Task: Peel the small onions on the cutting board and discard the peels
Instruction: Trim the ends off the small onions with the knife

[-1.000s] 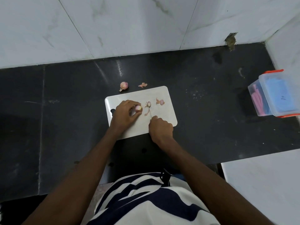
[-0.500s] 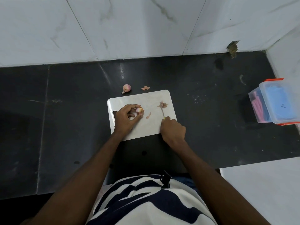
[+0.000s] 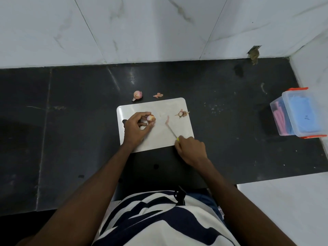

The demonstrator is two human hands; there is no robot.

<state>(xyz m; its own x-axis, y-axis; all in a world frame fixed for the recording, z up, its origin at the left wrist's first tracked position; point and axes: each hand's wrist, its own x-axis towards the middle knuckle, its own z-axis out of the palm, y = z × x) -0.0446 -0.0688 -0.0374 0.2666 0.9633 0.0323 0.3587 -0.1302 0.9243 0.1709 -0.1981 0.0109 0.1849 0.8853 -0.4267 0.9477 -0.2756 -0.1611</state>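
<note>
Black stone worktop (image 3: 71, 139) below white marble wall tiles carries a white cutting board (image 3: 177, 105). At the board's 9 o'clock, a small onion (image 3: 150, 118) is pinched in the grip of the left hand (image 3: 137, 127). At 5 o'clock, a thin knife (image 3: 171, 130) is clasped by the right hand (image 3: 192, 150), its blade laid toward a pink peel strip (image 3: 167, 120). Peel scraps (image 3: 182, 113) lie at 3 o'clock. Off the board at 12 o'clock, a second onion (image 3: 137, 95) and a peel fragment (image 3: 158, 95) are seen.

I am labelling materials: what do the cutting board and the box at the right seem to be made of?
Cutting board: probably white plastic, smooth and slightly glossy, since light glints at its left corner. Box: clear plastic, as its pink and blue contents show through, with orange clips.
</note>
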